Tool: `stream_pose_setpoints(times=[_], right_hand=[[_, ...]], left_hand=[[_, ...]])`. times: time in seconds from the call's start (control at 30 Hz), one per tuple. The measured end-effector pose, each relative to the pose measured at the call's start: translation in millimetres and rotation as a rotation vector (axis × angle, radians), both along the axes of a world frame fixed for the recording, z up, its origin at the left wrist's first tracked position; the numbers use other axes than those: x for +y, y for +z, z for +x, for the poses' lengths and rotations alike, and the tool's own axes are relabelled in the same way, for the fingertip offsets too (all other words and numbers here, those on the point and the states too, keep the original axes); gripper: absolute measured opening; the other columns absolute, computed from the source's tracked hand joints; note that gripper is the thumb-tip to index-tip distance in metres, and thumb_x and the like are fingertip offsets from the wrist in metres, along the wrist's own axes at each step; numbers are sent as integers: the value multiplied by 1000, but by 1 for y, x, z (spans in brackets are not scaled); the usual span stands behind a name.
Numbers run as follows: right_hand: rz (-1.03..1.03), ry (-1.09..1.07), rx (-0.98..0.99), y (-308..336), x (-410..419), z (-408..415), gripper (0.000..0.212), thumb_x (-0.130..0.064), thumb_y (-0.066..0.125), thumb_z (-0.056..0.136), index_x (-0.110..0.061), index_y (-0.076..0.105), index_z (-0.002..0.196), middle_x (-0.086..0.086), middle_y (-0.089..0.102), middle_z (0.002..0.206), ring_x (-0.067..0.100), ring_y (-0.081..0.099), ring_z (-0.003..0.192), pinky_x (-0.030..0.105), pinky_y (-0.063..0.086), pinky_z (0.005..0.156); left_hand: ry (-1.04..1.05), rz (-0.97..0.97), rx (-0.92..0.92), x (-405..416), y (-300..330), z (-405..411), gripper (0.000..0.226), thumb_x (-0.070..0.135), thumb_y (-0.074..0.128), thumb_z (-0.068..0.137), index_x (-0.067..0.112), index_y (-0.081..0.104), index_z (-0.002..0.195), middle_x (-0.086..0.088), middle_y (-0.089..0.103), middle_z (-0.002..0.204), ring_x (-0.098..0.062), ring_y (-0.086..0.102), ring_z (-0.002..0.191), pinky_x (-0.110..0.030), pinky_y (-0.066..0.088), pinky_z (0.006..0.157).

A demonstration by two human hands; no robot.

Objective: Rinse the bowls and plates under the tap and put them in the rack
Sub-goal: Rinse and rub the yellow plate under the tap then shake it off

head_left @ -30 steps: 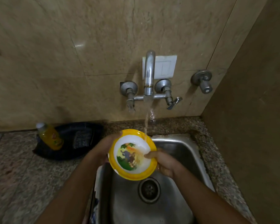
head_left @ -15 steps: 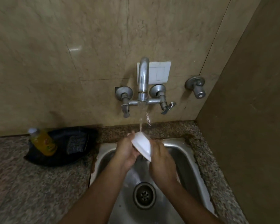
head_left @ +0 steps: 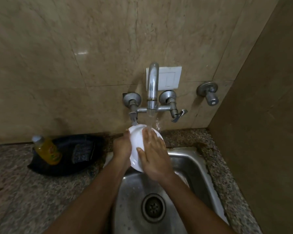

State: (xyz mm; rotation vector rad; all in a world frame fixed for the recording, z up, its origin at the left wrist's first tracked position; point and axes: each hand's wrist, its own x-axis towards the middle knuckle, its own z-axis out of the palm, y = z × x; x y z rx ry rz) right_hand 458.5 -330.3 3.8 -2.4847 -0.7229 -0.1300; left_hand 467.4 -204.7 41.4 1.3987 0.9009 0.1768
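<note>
I hold a bowl with its white underside turned toward me, above the back of the steel sink. My left hand grips its left rim. My right hand lies flat on the bowl's underside, fingers spread. Water runs from the tap onto the bowl's top and my right fingers. The bowl's inside is hidden. No rack is in view.
A yellow soap bottle lies on a black tray left of the sink on the granite counter. A drain sits mid-sink. A spare valve juts from the tiled wall; a brown wall closes the right.
The bowl was turned from its yellow, pictured inside facing me to its white underside. It rose toward the spout, and my right hand went flat across its back.
</note>
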Motion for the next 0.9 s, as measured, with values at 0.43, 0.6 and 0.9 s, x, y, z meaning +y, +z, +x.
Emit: stream_pose_setpoints(times=[0.43, 0.6, 0.9], right_hand=[[18, -91, 17, -22, -8, 4, 64, -57, 18, 99, -26, 28, 154, 2, 32, 159, 20, 24, 147, 43, 18, 120], [-38, -59, -106, -19, -1, -4, 60, -44, 24, 101, -16, 25, 154, 10, 26, 161, 28, 17, 150, 47, 13, 120], [-233, -458, 163, -45, -60, 19, 71, -54, 6, 100, -25, 70, 112, 4, 67, 123, 22, 56, 122, 50, 21, 118]], left_hand=[[-41, 8, 27, -21, -26, -27, 45, 46, 50, 97, 6, 70, 101, -7, 71, 102, -23, 63, 91, -32, 47, 82], [-13, -19, 3, -24, -23, -27, 35, 41, 55, 96, 15, 69, 78, -2, 70, 79, -20, 66, 81, -33, 51, 80], [-11, 92, 92, 6, -23, -35, 43, 46, 55, 95, 7, 70, 87, -14, 71, 100, -32, 65, 94, -45, 52, 93]])
